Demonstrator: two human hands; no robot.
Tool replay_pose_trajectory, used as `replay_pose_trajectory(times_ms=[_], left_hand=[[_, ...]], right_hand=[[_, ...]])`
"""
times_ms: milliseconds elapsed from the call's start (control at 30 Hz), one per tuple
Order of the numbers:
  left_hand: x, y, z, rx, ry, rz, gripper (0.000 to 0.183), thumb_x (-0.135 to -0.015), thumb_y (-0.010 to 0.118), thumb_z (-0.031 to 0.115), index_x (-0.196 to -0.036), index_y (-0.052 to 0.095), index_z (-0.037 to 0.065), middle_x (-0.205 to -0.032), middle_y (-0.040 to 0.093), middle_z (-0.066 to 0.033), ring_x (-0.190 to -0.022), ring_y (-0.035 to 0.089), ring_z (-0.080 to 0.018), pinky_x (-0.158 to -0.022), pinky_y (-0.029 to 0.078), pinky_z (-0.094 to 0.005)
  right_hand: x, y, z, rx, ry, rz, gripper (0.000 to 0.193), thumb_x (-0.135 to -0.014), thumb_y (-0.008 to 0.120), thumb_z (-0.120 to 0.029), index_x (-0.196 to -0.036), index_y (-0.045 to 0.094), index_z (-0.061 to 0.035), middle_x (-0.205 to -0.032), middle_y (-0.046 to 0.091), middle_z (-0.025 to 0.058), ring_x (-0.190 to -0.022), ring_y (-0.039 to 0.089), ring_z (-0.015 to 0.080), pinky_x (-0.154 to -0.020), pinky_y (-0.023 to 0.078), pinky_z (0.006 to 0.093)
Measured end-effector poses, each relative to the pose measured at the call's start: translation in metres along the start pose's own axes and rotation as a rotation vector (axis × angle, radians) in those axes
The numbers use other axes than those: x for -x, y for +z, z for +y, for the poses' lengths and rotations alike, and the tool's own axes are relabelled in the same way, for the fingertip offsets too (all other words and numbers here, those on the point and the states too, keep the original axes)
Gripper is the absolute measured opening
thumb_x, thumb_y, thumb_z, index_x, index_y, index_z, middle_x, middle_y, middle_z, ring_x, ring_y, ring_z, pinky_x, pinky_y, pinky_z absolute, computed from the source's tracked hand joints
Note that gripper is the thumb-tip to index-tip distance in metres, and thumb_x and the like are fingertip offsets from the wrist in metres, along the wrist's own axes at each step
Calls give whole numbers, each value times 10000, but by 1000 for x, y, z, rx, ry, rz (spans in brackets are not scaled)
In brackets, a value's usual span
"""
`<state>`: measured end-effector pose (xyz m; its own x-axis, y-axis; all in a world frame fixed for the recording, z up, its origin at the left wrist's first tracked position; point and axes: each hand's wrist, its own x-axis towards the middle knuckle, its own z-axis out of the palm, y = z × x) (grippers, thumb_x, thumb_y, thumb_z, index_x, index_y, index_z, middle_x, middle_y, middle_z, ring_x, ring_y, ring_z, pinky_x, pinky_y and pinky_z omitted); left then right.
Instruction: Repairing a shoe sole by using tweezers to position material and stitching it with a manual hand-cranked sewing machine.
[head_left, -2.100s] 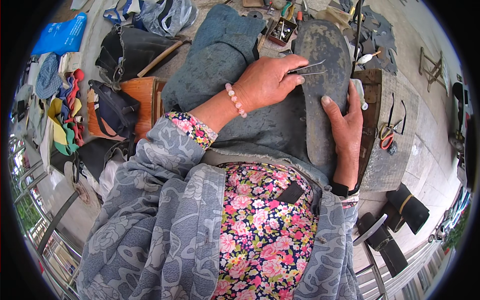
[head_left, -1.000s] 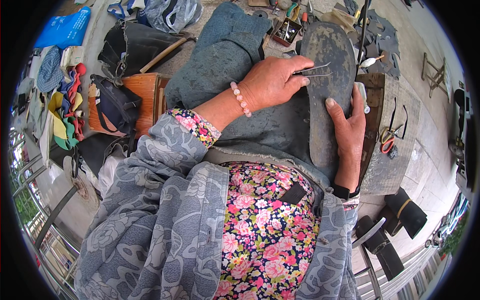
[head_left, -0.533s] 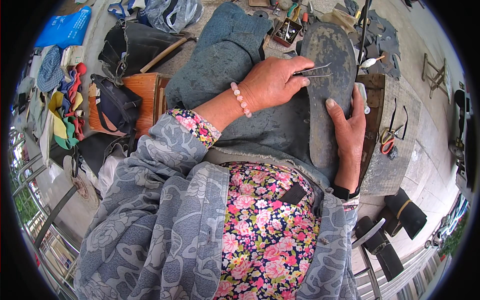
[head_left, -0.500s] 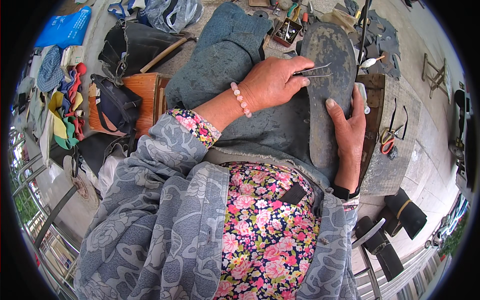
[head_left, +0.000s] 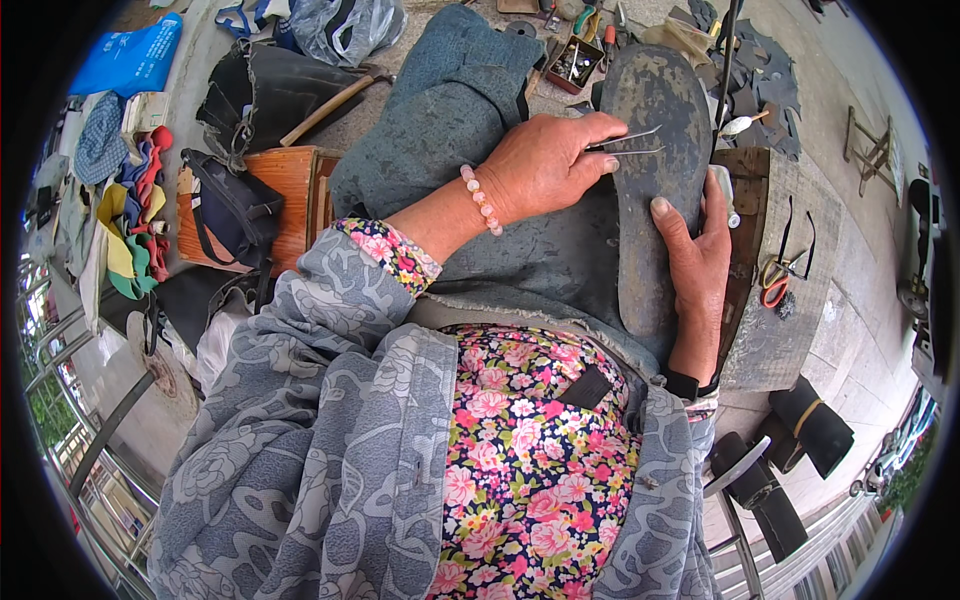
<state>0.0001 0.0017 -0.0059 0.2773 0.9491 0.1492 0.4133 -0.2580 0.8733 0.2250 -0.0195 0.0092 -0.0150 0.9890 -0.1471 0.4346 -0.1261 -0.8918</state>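
A worn dark shoe sole (head_left: 655,255), scuffed with pale patches, lies lengthwise over the dark apron (head_left: 540,255) on my lap. Around its right edge my right hand (head_left: 697,238) is closed, the thumb on its face and the fingers along the side. My left hand (head_left: 548,165) comes across from the left, pinching a pair of metal tweezers (head_left: 640,135) between thumb and forefinger. The tweezers' two tips are apart, over the upper half of the sole; whether they touch it I cannot tell. Nothing shows between the tips.
Right of the sole, scissors (head_left: 775,290) and glasses (head_left: 800,235) lie on a wooden board (head_left: 765,345). A small box of metal bits (head_left: 575,65) is beyond. A hammer (head_left: 330,108) and wooden box (head_left: 290,195) are left. Dark rolls (head_left: 810,430) stand lower right.
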Motion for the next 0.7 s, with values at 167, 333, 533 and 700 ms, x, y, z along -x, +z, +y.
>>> replay_pose_trajectory(times_ms=[167,333,533,700], left_hand=[[0,0,0,-10,-14,-9,384,-887,652,130,-1256,593,43,-791,662,-132,-619,589,-141,-615,489,-299],[0,-1,2,-19,-10,-4,383,-889,654,136,-1256,594,45,-746,645,-114,-593,567,-126,-582,474,-293],[0,-1,0,-5,2,4,379,-886,654,138,-1250,597,45,-740,638,-121,-585,561,-127,-574,469,-295],[0,0,0,3,14,18,381,-883,654,138,-1249,597,46,-749,644,-129,-580,562,-142,-577,470,-298]], right_hand=[[0,-1,1,37,-8,2,791,-816,773,-275,-1415,393,76,-1349,496,201,-1239,500,265,-1059,376,364],[0,-1,2,-1,0,2,805,-813,776,-289,-1412,391,87,-1354,494,204,-1243,499,271,-1064,371,365],[-1,-1,0,17,24,1,807,-810,777,-282,-1413,390,88,-1366,490,211,-1253,493,275,-1070,366,368],[-1,0,1,2,20,6,807,-811,774,-291,-1414,391,85,-1371,488,217,-1257,492,280,-1074,363,370]])
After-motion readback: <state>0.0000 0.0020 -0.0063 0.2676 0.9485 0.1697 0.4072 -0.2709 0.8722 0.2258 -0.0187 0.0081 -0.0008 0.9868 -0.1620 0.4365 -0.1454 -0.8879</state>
